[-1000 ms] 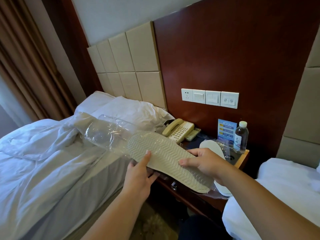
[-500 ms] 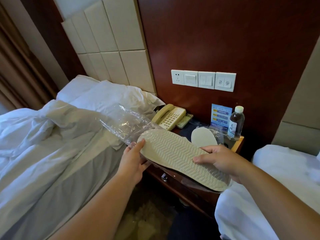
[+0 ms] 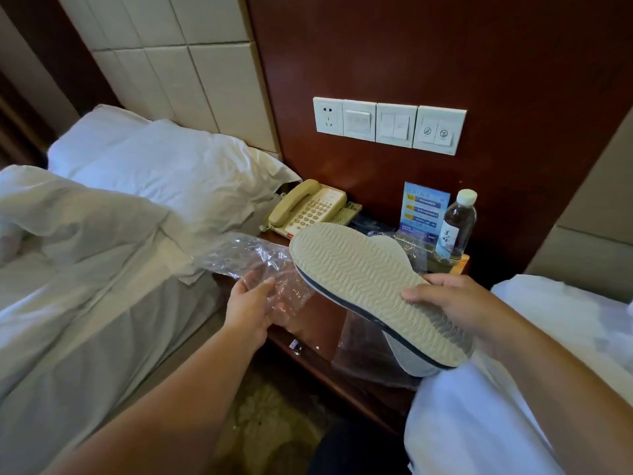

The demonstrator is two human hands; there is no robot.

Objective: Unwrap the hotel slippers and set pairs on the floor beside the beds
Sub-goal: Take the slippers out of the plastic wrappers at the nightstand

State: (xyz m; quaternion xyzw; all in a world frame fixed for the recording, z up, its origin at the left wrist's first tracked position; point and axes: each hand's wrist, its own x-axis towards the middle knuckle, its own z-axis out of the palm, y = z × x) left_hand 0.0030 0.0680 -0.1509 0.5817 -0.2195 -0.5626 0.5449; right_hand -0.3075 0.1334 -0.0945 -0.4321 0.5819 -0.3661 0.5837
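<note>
A: Two hands busy?
B: Yes. The right hand (image 3: pixel 455 303) pinches the slipper (image 3: pixel 359 275) by its near end, sole up, over the surface (image 3: pixel 327 320).
A: And the left hand (image 3: pixel 253 299)?
B: At the slipper's nine o'clock, fingers curled round the clear wrapper (image 3: pixel 239 253), just beside the toe.

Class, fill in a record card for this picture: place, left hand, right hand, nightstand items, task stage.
Place: hotel room, nightstand between two beds
Left hand: holds clear plastic wrapper
Right hand: grips slipper, sole up
Nightstand items: telephone, water bottle, info card, second slipper amid plastic
Task stage: held slipper is out of its wrapper; no slippers seen on the floor
</note>
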